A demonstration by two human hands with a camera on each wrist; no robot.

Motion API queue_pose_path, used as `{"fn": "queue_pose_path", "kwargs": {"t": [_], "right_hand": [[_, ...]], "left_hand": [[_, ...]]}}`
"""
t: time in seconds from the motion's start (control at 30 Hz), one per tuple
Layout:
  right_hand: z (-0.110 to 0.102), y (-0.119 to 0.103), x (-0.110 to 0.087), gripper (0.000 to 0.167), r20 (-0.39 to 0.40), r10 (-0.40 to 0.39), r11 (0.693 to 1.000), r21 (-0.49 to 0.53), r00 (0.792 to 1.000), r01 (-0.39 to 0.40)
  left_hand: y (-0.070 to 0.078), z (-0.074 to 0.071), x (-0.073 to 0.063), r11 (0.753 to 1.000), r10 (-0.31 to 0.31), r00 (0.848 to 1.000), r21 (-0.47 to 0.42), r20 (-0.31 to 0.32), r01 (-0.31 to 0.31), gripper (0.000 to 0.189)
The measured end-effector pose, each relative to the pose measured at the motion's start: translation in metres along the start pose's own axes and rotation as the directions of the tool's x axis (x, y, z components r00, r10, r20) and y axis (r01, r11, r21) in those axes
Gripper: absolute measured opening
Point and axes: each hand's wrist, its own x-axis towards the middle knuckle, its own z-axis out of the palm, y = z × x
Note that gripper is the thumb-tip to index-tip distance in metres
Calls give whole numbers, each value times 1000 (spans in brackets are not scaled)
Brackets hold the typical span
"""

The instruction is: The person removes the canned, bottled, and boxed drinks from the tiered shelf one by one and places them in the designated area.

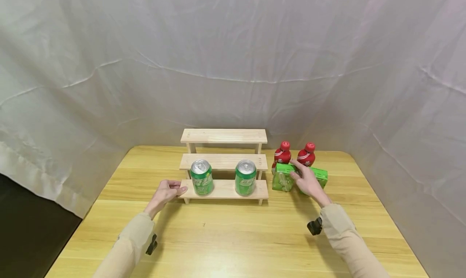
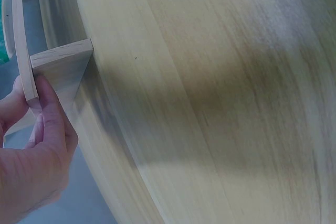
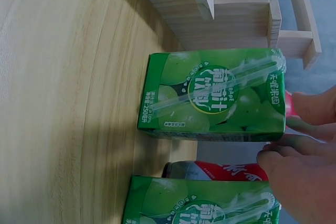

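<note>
My left hand point(image 1: 166, 194) pinches the left end of the lowest board of a three-step wooden rack point(image 1: 223, 189). In the left wrist view, thumb and fingers lie on either side of that board's end point(image 2: 25, 72). Two green drink cans point(image 1: 202, 179) stand on the lowest step, set apart. My right hand point(image 1: 307, 182) reaches over two green grape juice boxes point(image 3: 215, 95), fingers extended, fingertips right at the top of the left one. Both boxes stand upright with straws on their fronts. The right juice box point(image 1: 318, 175) is partly hidden behind the hand.
Two red-capped bottles point(image 1: 306, 154) stand behind the juice boxes, right of the rack. The rack's upper two steps point(image 1: 223, 136) hold nothing. Grey cloth point(image 1: 233, 67) hangs behind and beside the wooden table point(image 1: 218, 237). Dark wrist cameras point(image 1: 314, 226) hang below both sleeves.
</note>
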Motion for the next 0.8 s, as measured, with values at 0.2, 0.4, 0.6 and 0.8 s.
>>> {"fn": "queue_pose_path", "kwargs": {"t": [0.2, 0.4, 0.6, 0.8], "right_hand": [[-1, -5, -3, 51, 24, 15, 999, 35, 1000, -16], [0, -9, -7, 57, 29, 26, 997, 71, 999, -28], [2, -13, -10, 59, -3, 8, 995, 96, 1000, -7], [3, -18, -14, 60, -21, 2, 996, 89, 1000, 0]], "left_hand": [[1, 0, -1, 1000, 1, 1000, -5, 1, -1, 50], [1, 1, -1, 1000, -8, 1000, -8, -2, 8, 50], [1, 1, -1, 1000, -18, 1000, -10, -6, 18, 52], [2, 2, 0, 1000, -20, 1000, -1, -14, 20, 50]]}}
